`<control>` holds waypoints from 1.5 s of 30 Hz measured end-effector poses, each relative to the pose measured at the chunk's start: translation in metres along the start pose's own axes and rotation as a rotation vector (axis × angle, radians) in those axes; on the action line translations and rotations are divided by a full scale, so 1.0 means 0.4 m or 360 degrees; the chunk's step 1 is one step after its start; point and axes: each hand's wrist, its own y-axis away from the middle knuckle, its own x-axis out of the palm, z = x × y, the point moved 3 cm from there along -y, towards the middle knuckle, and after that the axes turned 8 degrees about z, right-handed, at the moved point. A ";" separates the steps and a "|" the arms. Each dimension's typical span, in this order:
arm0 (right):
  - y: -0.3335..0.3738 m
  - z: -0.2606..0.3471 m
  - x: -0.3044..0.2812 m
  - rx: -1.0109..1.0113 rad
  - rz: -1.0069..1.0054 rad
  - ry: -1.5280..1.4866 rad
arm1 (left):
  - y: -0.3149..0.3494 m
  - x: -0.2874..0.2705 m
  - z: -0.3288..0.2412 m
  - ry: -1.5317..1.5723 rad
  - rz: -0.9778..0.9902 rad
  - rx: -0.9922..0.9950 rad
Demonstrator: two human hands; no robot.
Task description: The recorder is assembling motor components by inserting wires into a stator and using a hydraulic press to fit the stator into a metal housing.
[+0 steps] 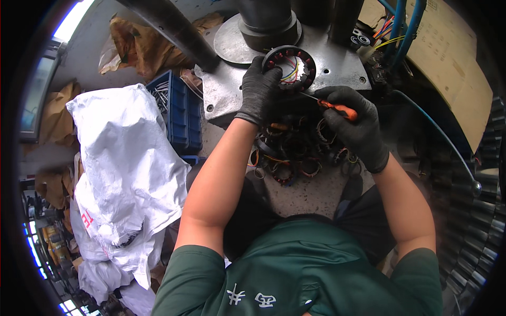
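Fingers of the gloved left hand [258, 89] curl around the black ring-shaped wound stator [289, 67]; the right hand [356, 124] fingers grip an orange-handled screwdriver [331, 106], shaft pointing up-left at the ring.

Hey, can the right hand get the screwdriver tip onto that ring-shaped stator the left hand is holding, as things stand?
Probably yes. The right hand grips the orange-handled screwdriver, its shaft angled toward the stator that the left hand steadies on the metal plate. Nothing lies between them.
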 end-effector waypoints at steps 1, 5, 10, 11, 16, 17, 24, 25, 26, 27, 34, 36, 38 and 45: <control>-0.005 -0.001 0.009 -0.0017 0.0028 0.0071 | -0.001 -0.002 0.003 -0.0002 -0.0010 -0.0001; -0.014 -0.012 0.030 -0.0037 0.0031 0.0251 | -0.004 -0.006 -0.008 -0.0274 -0.0042 0.0068; -0.023 -0.021 0.045 -0.0105 0.0023 0.0398 | -0.008 -0.013 -0.018 -0.0313 -0.0006 0.0016; -0.026 -0.024 0.047 -0.0135 0.0042 0.0440 | -0.008 -0.010 -0.022 -0.0309 -0.0005 0.0014; -0.038 -0.027 0.045 -0.0135 0.0019 0.0558 | -0.023 -0.019 0.000 -0.0262 -0.0006 0.0070; -0.040 -0.033 0.040 -0.0085 0.0014 0.0510 | -0.025 -0.021 0.009 -0.0263 -0.0002 0.0065; -0.072 -0.039 0.008 0.0206 0.0001 0.0212 | -0.013 -0.015 0.003 -0.0180 0.0009 0.0181; -0.073 -0.031 -0.004 0.0215 -0.0012 0.0213 | -0.007 -0.009 -0.004 -0.0115 0.0003 0.0179; -0.073 -0.029 -0.021 0.0425 -0.0035 -0.0256 | -0.001 -0.003 -0.014 -0.0231 0.0010 0.0192; -0.074 -0.030 -0.023 0.0622 -0.0046 -0.0737 | -0.001 -0.008 -0.009 -0.0237 0.0011 0.0187; -0.045 -0.019 -0.004 0.0149 -0.0047 0.0161 | -0.012 -0.020 0.011 -0.0171 0.0020 0.0179; -0.038 -0.038 0.003 0.0098 -0.0077 0.0225 | -0.017 -0.022 0.015 -0.0117 0.0024 0.0156; -0.031 -0.044 0.005 0.0046 -0.0107 0.0297 | -0.023 -0.018 0.018 -0.0173 -0.0021 0.0094; -0.034 -0.029 0.038 -0.0196 -0.0018 0.0632 | -0.029 -0.023 0.018 -0.0197 -0.0026 0.0103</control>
